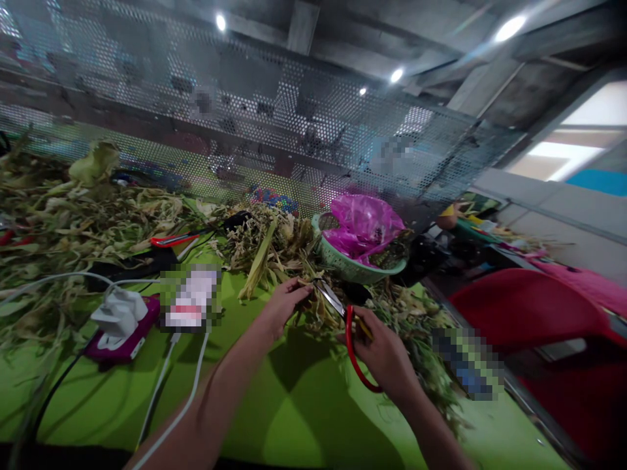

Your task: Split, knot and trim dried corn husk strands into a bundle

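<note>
Above the green table [255,418], the grip of the right hand [385,349] encloses red-handled scissors [349,326] near the green basket [343,266], blades directed toward dried plant material [318,318] at the left hand [287,301], whose hold is indeterminate.

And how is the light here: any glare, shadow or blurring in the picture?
Head view: oval white ceiling lamps glare overhead; soft shadows darken the smooth green tabletop below the bare left hand and bare right hand. Head view: square pixel blocks obscure the pale rectangular phone; the red-handled metal scissors look fairly sharp.
</note>
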A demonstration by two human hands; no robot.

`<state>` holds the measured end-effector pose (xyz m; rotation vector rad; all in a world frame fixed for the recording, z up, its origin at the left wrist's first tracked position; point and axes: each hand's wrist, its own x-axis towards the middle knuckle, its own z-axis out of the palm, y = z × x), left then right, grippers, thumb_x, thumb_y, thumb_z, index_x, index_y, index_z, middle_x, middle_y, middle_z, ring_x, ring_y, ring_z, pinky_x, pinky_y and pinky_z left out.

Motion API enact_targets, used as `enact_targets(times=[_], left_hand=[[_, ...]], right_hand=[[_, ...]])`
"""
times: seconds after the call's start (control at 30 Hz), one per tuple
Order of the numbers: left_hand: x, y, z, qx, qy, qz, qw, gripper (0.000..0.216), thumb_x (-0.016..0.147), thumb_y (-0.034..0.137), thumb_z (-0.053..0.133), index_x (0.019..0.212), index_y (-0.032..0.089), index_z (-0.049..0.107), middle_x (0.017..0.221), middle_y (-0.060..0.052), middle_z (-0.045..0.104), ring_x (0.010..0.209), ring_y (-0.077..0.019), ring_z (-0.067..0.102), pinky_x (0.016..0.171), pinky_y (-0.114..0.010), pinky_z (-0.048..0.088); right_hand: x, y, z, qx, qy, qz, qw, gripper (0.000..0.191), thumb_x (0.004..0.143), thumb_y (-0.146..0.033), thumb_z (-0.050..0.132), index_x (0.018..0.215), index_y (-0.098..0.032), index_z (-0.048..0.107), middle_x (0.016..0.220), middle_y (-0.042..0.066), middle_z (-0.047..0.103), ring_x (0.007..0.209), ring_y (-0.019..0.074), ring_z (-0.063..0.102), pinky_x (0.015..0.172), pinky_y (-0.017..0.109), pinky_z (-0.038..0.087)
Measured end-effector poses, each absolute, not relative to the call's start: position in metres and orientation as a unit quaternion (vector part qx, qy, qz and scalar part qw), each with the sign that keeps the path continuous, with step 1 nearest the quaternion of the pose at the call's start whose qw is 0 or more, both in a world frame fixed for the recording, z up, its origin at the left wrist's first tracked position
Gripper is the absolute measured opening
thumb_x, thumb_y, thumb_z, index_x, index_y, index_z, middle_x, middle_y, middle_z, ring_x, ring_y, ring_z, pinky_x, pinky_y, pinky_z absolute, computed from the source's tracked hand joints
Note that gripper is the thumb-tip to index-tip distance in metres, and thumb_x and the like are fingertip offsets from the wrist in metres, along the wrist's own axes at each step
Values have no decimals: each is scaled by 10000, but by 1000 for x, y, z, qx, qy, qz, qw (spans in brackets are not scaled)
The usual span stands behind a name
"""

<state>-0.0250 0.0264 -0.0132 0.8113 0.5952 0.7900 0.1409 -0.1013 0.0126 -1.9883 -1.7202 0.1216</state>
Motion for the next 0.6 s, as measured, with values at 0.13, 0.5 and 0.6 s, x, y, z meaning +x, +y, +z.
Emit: enact_targets(times=[0.13,0.5,0.6], left_hand=[[-27,29,-16,391,275,373,795,269,658,361,717,825,171,627,743,-29,634,614,-121,575,597,-247,453],[-29,26,-9,444,291,386,754,129,686,280,668,737,168,628,715,-15,613,633,-117,533,630,-242,415],[-27,26,-8,487,285,392,727,121,680,266,672,709,159,621,695,-2,597,638,-112,512,655,-240,400]], right_hand=[[149,-103,14,-731,-645,-32,219,413,782,-359,587,1171,-233,527,1117,94,620,854,227,620,747,331,479],[152,-108,25,-721,-670,-124,125,443,786,-298,571,1220,-244,502,1056,80,631,779,209,637,646,296,467],[152,-107,23,-718,-671,-137,127,436,787,-290,568,1215,-249,502,1090,76,627,817,212,638,672,299,471]])
